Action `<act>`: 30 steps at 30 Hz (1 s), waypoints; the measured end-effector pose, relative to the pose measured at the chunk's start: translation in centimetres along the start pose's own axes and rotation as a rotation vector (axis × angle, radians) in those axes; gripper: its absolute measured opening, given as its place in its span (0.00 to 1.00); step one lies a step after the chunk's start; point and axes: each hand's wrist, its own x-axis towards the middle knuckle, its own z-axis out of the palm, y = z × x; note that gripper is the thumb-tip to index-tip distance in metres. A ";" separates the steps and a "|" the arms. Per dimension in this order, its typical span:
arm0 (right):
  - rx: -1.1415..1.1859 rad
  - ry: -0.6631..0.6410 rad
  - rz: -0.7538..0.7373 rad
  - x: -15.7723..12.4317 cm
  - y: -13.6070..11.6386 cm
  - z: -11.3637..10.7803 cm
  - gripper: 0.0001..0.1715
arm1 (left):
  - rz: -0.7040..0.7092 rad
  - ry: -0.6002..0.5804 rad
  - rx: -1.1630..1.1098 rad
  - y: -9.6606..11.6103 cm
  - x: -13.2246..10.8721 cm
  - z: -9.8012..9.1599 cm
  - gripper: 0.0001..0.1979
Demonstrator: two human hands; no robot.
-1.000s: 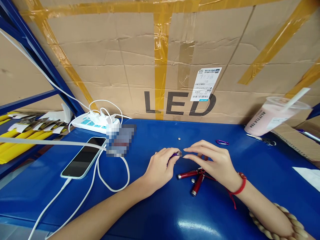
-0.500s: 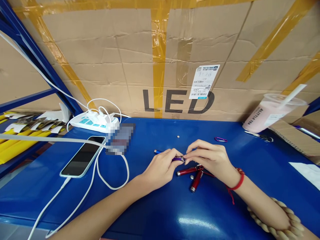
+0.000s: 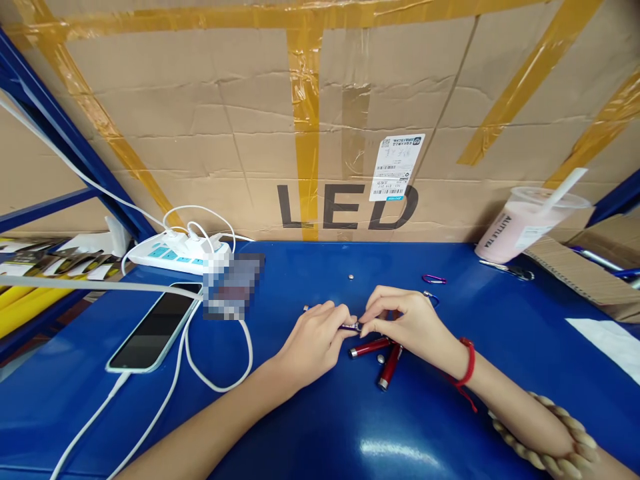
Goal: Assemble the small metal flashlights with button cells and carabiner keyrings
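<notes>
My left hand [image 3: 315, 337] is closed around a thin purple pen-shaped torch [image 3: 349, 327] low over the blue table [image 3: 310, 427]. Its metal tip pokes out toward my right hand [image 3: 407, 323], whose fingers pinch at that tip. Two dark red torches [image 3: 371, 347] of the same kind lie on the table just under my right hand, one pointing left, the other [image 3: 389, 367] pointing toward me. A small round silver part [image 3: 351, 276] lies farther back, and another sits between the red torches.
A phone [image 3: 153, 328] on a white cable lies at the left, behind it a white power strip [image 3: 173, 251]. A taped cardboard box marked LED [image 3: 345, 133] closes the back. A pink drink cup [image 3: 525, 225], scissors [image 3: 507, 269] and two small carabiners [image 3: 433, 279] lie at the right.
Both hands have drawn a little closer to me and together; my right fingers have closed onto the torch's tip. The view has shifted slightly to the right.
</notes>
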 end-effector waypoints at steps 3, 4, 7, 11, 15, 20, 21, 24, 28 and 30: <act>0.019 0.005 0.017 0.1 0.1 0.2 0.10 | -0.053 0.023 -0.037 0.1 -0.1 0.2 0.07; 0.022 0.015 0.022 0.1 0.1 0.3 0.09 | -0.076 0.035 -0.071 0.1 -0.1 0.2 0.07; 0.022 0.047 0.037 0.2 0.0 0.3 0.07 | -0.146 0.058 -0.170 0.6 -0.2 0.3 0.04; 0.009 0.031 0.060 0.2 -0.2 -0.1 0.06 | -0.165 0.043 -0.180 1.1 0.0 0.3 0.05; -0.032 0.007 0.069 0.3 -0.3 -0.4 0.07 | -0.085 0.047 -0.114 1.1 0.1 0.2 0.08; -0.026 0.003 0.075 0.4 -0.2 -0.2 0.10 | -0.047 0.042 -0.032 0.9 0.2 0.2 0.10; -0.019 0.002 0.076 0.4 -0.2 -0.1 0.11 | -0.055 0.039 -0.027 0.9 0.2 0.2 0.10; 0.026 -0.007 0.082 0.4 0.0 0.1 0.14 | -0.075 0.045 -0.055 0.9 0.2 0.3 0.10; 0.115 -0.036 0.103 0.5 0.0 -0.1 0.16 | -0.074 0.062 -0.090 1.0 0.2 0.4 0.09; 0.149 -0.047 0.099 0.6 -0.1 -0.4 0.16 | -0.088 0.058 -0.054 1.1 0.2 0.4 0.09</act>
